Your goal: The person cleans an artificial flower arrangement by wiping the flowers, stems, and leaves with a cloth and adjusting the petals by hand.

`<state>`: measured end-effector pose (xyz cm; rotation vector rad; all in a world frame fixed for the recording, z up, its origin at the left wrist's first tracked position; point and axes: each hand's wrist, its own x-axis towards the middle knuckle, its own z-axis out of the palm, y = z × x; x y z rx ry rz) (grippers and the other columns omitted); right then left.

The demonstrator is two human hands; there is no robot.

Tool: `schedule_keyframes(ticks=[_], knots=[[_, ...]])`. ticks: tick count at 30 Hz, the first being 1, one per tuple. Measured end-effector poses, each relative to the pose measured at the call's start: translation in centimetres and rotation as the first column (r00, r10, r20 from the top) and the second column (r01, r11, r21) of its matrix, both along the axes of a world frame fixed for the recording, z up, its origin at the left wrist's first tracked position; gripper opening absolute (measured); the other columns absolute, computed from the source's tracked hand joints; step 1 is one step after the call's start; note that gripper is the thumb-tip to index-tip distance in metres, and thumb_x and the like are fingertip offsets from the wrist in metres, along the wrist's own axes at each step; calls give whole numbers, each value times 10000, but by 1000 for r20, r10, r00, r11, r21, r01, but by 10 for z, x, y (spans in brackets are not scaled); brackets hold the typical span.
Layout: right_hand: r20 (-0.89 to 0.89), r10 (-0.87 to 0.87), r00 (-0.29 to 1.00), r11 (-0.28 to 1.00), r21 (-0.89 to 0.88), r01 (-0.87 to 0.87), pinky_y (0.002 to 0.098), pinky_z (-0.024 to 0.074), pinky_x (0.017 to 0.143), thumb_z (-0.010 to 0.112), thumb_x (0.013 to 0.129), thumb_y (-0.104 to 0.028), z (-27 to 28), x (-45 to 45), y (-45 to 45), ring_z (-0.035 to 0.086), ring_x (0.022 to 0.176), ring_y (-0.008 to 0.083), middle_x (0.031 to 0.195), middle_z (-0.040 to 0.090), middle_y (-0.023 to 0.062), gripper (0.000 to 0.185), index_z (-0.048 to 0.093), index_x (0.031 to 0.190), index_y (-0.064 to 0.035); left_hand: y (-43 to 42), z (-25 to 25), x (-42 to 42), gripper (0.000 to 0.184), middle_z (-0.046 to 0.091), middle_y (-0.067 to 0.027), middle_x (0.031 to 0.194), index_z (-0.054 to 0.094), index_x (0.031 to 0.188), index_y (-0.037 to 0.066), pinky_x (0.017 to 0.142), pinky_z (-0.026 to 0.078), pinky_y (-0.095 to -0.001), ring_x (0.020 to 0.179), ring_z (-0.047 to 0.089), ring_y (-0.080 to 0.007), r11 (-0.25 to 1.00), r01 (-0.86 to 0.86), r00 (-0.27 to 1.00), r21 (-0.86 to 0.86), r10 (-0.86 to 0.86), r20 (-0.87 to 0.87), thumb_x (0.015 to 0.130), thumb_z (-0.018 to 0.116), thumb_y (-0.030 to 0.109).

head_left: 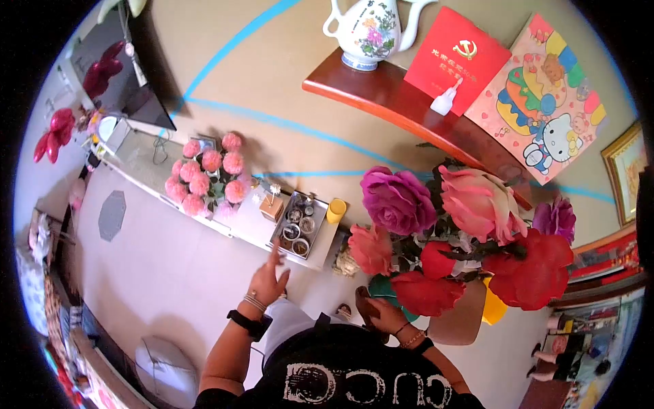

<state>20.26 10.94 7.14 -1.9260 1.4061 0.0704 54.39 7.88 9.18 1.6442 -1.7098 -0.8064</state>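
My left hand (267, 281) is held out over the floor with its fingers apart and nothing in it. Its fingertips point toward a tray (278, 235) of small cups on a low cabinet. Near my waist, my right hand (387, 317) is closed on a brown object (366, 305) that I cannot identify. Large artificial flowers, among them a purple rose (398, 200) and a red rose (531, 268), stand close to my right hand, above it in the view.
A wooden shelf (381, 102) holds a painted teapot (371, 31), a red booklet (456, 58) and a cartoon card (538, 99). On the low cabinet (248, 225) are pink flowers (211, 161) and a yellow cup (336, 210). A grey pouf (165, 371) is at lower left.
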Motion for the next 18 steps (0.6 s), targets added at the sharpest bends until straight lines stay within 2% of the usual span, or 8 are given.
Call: schedule_keyframes(ticks=[2,5,8,12,13,14,16,18], knots=[[100,53,994,998,-32,-50,374,424,826,543,710,-152,-10,-15,-4,490,1006,322,1133,487,151,529,417,1223,-138,1,31,-19,784,562,-131,1049,39,1351,46,753,466,-338,851,577,-257,942,-223,972,-251,196,-129,751,543,31],[257,147,955,987,-97,-126,394,422,821,548,710,-122,11,-11,-12,493,992,335,1115,488,172,583,358,1261,-111,4,38,-48,765,542,-122,1081,38,1348,32,769,450,-311,876,557,-217,879,-351,919,-323,256,-301,753,514,-34],[302,303,904,950,-166,-263,411,423,803,557,702,-103,15,-3,-16,499,966,349,1083,499,190,639,303,1288,-85,21,-13,-87,784,483,-143,1160,124,1346,58,827,421,-336,964,520,-232,996,-38,953,84,62,-297,746,621,139],[334,470,817,880,-256,-401,412,428,790,572,678,-106,18,1,-19,498,961,355,1086,502,185,712,246,1311,-91,40,-30,-125,722,393,-137,1260,305,1296,77,938,340,-341,1143,398,-227,858,405,855,316,-233,-463,714,690,263],[320,455,831,889,-206,-408,409,415,817,571,676,-95,13,0,-18,486,987,351,1109,494,179,680,288,1294,-81,43,-42,-132,681,423,-116,1233,347,1270,64,932,355,-323,1119,417,-200,900,415,851,130,-334,-405,712,698,233],[311,463,830,886,-199,-419,409,415,817,571,676,-95,12,-2,-18,486,987,351,1109,494,179,680,288,1294,-81,43,-43,-137,681,423,-116,1233,347,1270,64,932,355,-323,1119,417,-200,904,408,849,127,-325,-416,712,698,233],[401,461,792,886,-262,-383,399,394,855,567,677,-79,10,-8,-19,471,1015,347,1118,493,168,633,337,1267,-67,43,-46,-144,667,458,-90,1195,351,1263,61,917,374,-293,1091,436,-166,765,583,525,272,-100,-845,710,702,186],[432,412,802,911,-212,-353,396,376,877,569,689,-81,5,-17,-19,458,1035,341,1137,476,170,614,344,1260,-60,40,-41,-147,615,491,-63,1144,374,1239,60,894,392,-267,1048,462,-142,749,603,502,274,-89,-860,716,691,122]])
